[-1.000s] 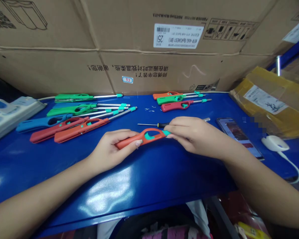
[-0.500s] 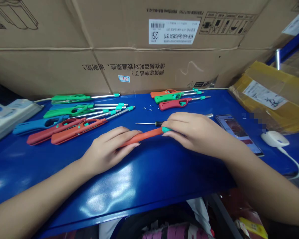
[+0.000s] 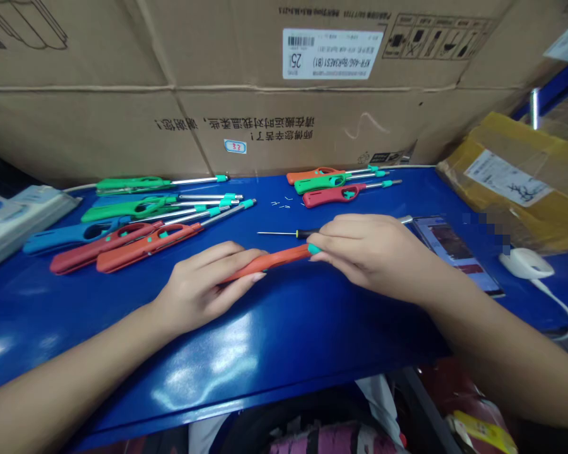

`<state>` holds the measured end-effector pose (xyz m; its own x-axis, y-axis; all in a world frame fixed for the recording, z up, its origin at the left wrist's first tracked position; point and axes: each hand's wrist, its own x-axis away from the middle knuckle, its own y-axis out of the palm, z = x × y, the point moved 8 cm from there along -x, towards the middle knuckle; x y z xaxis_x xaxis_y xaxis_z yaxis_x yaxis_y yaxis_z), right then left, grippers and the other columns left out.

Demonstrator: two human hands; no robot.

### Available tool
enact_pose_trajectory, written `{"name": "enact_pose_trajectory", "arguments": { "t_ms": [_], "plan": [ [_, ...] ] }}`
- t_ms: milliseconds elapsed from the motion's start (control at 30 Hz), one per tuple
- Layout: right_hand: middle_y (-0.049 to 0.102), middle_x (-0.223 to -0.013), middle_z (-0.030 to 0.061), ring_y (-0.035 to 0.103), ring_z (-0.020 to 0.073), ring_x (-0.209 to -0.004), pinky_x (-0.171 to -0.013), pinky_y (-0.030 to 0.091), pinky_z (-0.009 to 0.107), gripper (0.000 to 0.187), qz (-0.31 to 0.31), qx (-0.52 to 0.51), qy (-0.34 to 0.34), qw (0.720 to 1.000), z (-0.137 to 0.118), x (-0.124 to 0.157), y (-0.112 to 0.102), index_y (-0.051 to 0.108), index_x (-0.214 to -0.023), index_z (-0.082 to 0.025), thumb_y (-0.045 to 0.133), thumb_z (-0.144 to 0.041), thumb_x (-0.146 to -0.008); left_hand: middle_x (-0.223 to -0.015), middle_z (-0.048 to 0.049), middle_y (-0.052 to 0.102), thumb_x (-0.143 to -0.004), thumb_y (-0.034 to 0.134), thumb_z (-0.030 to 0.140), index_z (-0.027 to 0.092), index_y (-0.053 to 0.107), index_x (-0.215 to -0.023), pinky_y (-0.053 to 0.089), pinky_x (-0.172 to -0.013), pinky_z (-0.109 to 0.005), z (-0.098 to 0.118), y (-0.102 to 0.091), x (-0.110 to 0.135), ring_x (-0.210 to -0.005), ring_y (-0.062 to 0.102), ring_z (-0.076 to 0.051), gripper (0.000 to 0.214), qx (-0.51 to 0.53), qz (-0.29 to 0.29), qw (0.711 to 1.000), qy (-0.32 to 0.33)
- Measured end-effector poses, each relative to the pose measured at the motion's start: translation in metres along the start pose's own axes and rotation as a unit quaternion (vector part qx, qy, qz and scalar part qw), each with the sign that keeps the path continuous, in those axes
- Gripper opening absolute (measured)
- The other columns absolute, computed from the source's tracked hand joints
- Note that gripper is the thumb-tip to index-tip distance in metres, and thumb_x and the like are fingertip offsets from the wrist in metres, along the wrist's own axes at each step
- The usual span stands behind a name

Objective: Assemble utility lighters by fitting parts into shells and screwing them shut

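An orange long-nosed lighter (image 3: 284, 256) lies across both hands above the table's front half. My left hand (image 3: 213, 277) is closed around its handle end, thumb below. My right hand (image 3: 373, 252) is closed over the other end, fingertips at a teal piece (image 3: 314, 248), hiding most of what is there. A silver tip (image 3: 406, 219) shows past its knuckles; I cannot tell what it belongs to. Just behind the right fingers lies a thin screwdriver (image 3: 279, 234) with a black handle, partly covered. Tiny white slivers (image 3: 286, 204) are scattered farther back.
More lighters lie at left, an orange one (image 3: 146, 249) nearest, and a red one (image 3: 334, 196) with others at back right. A phone (image 3: 454, 249), white charger (image 3: 527, 263) and yellow-taped box (image 3: 525, 183) stand right. A power strip (image 3: 23, 217) is left; a carton (image 3: 246, 113) walls the back.
The view has shifted slightly. Both hands keep hold of the orange lighter, and the right fingertips have slid a little to the right along it.
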<state>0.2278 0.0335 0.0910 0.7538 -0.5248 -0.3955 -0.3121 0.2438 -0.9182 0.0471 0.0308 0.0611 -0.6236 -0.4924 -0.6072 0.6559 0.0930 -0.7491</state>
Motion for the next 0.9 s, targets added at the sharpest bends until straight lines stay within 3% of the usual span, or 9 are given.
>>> {"name": "enact_pose_trajectory", "arguments": {
  "t_ms": [167, 333, 533, 667, 767, 900],
  "plan": [
    [0.075, -0.090, 0.0084, 0.066, 0.0213, -0.077, -0.068, 0.051, 0.034, 0.025, 0.025, 0.027, -0.038, 0.999, -0.007, 0.000, -0.002, 0.074, -0.100, -0.011, 0.051, -0.021, -0.103, -0.098, -0.0073, 0.072, -0.098, 0.064, 0.020, 0.013, 0.064, -0.121, 0.056, -0.075, -0.022, 0.009, -0.001, 0.003, -0.081, 0.069, -0.014, 0.024, -0.054, 0.012, 0.998, 0.040],
    [0.075, -0.094, 0.0103, 0.067, 0.0207, -0.081, -0.070, 0.049, 0.033, 0.023, 0.015, 0.022, -0.059, 0.998, -0.010, 0.002, 0.002, 0.073, -0.099, -0.010, 0.051, -0.017, -0.102, -0.097, -0.0105, 0.074, -0.094, 0.069, 0.016, 0.008, 0.061, -0.128, 0.057, -0.074, -0.028, 0.017, -0.001, 0.008, -0.079, 0.070, -0.018, 0.036, -0.105, 0.006, 0.990, 0.095],
    [0.069, -0.092, 0.0088, 0.064, 0.0216, -0.080, -0.066, 0.046, 0.033, 0.023, -0.039, -0.002, 0.010, 0.999, -0.001, -0.004, 0.026, 0.069, -0.099, -0.011, 0.049, -0.021, -0.102, -0.101, -0.0104, 0.072, -0.096, 0.066, 0.018, 0.010, 0.062, -0.126, 0.058, -0.078, -0.028, 0.012, 0.001, 0.001, -0.085, 0.070, -0.018, 0.031, -0.096, -0.024, 0.992, 0.076],
    [0.068, -0.094, 0.0057, 0.064, 0.0201, -0.082, -0.066, 0.045, 0.031, 0.019, -0.073, -0.059, 0.061, 0.994, 0.005, -0.005, 0.041, 0.068, -0.104, -0.014, 0.052, -0.023, -0.101, -0.109, -0.0104, 0.070, -0.098, 0.064, 0.022, 0.011, 0.065, -0.129, 0.055, -0.090, -0.025, 0.004, 0.005, -0.003, -0.099, 0.069, -0.017, 0.032, -0.038, -0.039, 0.998, 0.002],
    [0.069, -0.102, 0.0072, 0.066, 0.0220, -0.092, -0.073, 0.049, 0.033, 0.024, -0.041, -0.069, 0.077, 0.994, 0.013, -0.003, 0.039, 0.068, -0.118, -0.015, 0.054, -0.025, -0.101, -0.113, -0.0104, 0.071, -0.099, 0.063, 0.035, 0.012, 0.067, -0.129, 0.055, -0.092, -0.025, -0.014, 0.008, -0.002, -0.100, 0.070, -0.017, 0.038, 0.028, -0.033, 0.994, -0.105],
    [0.068, -0.109, 0.0099, 0.064, 0.0244, -0.100, -0.082, 0.052, 0.036, 0.031, -0.012, -0.084, 0.089, 0.992, 0.027, 0.000, 0.036, 0.065, -0.128, -0.017, 0.056, -0.023, -0.099, -0.098, -0.0057, 0.078, -0.099, 0.057, 0.049, 0.017, 0.075, -0.114, 0.056, -0.073, -0.025, -0.045, 0.015, 0.009, -0.082, 0.071, -0.017, 0.039, 0.165, -0.010, 0.940, -0.298]
  ]
}}
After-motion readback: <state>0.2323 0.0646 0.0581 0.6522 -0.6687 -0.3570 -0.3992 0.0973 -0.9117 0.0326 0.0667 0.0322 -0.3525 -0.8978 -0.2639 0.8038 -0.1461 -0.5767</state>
